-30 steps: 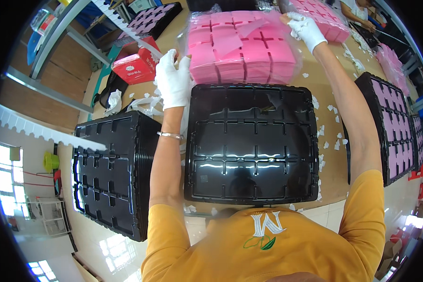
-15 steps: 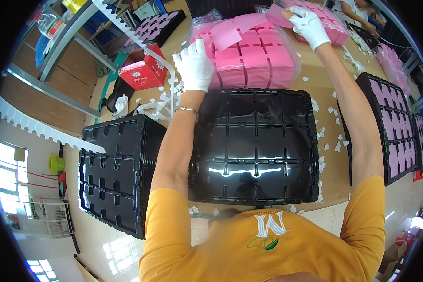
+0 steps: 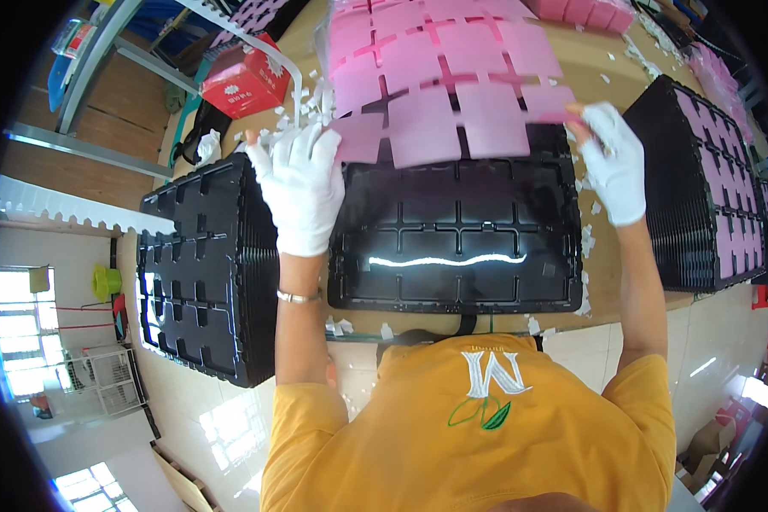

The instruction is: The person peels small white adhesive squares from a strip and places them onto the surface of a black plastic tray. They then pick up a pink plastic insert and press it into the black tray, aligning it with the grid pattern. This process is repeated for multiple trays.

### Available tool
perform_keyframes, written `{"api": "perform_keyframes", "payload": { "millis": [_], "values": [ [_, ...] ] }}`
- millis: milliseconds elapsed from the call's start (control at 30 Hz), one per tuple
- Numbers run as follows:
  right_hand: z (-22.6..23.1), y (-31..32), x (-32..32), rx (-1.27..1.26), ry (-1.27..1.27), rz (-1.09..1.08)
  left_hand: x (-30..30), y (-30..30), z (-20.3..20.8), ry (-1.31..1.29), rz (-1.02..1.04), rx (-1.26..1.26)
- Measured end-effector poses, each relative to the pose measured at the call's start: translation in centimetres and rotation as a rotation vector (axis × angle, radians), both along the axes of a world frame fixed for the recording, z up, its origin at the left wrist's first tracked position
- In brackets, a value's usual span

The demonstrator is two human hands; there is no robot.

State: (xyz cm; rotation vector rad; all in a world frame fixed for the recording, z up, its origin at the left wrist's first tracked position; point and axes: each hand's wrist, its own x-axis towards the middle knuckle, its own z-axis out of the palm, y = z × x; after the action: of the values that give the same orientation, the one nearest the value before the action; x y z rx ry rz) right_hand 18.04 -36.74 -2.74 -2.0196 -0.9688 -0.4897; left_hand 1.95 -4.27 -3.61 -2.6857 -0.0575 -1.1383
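A thin pink slotted foam sheet [image 3: 461, 119] stretches between my hands, its near edge over the far part of a black plastic tray [image 3: 435, 286]. My left hand [image 3: 303, 192], in a white glove with bare fingertips, is closed at the sheet's near left corner; the thumb sticks out to the left. Gloved the same way, my right hand [image 3: 614, 166] pinches the near right corner between thumb and fingers. The sheet's far part overlaps the pink foam behind it, so its far edge is hard to make out. The tray's grid of ridges lies bare toward me.
Tall stacks of black trays stand left [image 3: 200, 273] and right [image 3: 700, 188], the right one topped with pink foam. A red box [image 3: 246, 78] sits far left, and more pink foam [image 3: 584, 13] lies far right. White scraps litter the brown table [image 3: 606, 77]. A notched white strip [image 3: 77, 205] juts in from the left.
Both hands have come back toward me from the far foam stacks, drawing a pink foam sheet over the tray's far part. The view has shifted a little.
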Motion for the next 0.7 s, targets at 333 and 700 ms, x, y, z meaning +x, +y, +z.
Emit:
{"api": "perform_keyframes", "payload": {
  "millis": [333,700],
  "values": [
    [-3.2,-3.8,-10.2,-0.146,0.106,-0.082,-8.1,-3.3,-1.7,0.196,0.04,-0.095],
    [-4.0,-5.9,-14.2,-0.454,-0.037,-0.01,-12.1,-4.4,-4.1,0.28,-0.031,-0.135]
  ]
}}
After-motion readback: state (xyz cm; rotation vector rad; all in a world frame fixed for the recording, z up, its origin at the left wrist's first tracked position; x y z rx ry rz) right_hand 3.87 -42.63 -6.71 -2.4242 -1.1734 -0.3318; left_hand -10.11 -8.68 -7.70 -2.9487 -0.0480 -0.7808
